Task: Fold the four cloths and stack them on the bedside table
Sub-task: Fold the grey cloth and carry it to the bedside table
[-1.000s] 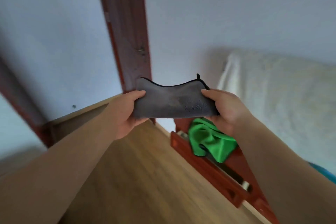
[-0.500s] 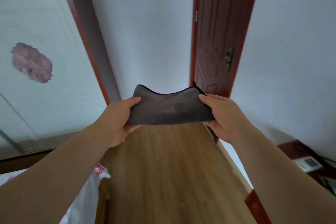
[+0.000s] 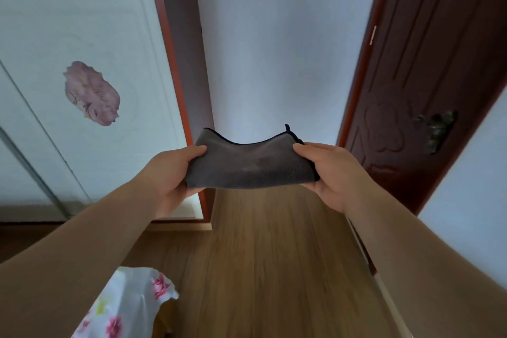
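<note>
A grey cloth [image 3: 251, 166] with a dark hem and a small loop at its upper right corner hangs folded in the air in front of me. My left hand [image 3: 171, 173] grips its left end and my right hand [image 3: 333, 173] grips its right end, thumbs on top. The cloth sags a little between them. No other cloth and no bedside table is in view.
Wooden floor [image 3: 269, 263] runs ahead to a white wall [image 3: 274, 49]. A dark red door [image 3: 417, 85] with a metal handle stands at right. A white sliding wardrobe door [image 3: 82, 35] with a pink flower sticker is at left. A white floral fabric [image 3: 129, 307] lies at bottom left.
My view has swung left: the bedside table with the green cloth and the bed have left the frame. The wardrobe door and floral fabric came in. Both hands still hold the grey cloth.
</note>
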`<action>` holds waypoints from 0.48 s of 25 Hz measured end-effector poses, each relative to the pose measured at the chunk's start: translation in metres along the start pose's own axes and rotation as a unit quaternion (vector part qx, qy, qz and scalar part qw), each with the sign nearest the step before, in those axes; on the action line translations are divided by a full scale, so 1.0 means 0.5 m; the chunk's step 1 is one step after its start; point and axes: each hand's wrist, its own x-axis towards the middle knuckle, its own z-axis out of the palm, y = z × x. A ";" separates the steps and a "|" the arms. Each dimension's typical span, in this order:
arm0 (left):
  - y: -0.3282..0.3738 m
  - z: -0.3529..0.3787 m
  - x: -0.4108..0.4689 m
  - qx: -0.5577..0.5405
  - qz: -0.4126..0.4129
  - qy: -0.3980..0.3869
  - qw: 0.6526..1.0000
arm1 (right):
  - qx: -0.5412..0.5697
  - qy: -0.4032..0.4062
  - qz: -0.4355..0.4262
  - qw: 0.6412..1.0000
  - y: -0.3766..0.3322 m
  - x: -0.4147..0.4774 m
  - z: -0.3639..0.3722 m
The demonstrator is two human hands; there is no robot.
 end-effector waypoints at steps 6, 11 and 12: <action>0.106 -0.047 0.275 -0.015 0.006 0.010 1.000 | -0.014 -0.021 -0.003 1.000 -0.023 0.282 0.157; 0.190 -0.099 0.485 -0.025 0.019 0.022 0.999 | -0.032 -0.050 -0.017 0.998 -0.062 0.493 0.290; 0.202 -0.111 0.520 -0.024 0.021 0.028 0.999 | -0.029 -0.060 -0.018 0.998 -0.066 0.531 0.317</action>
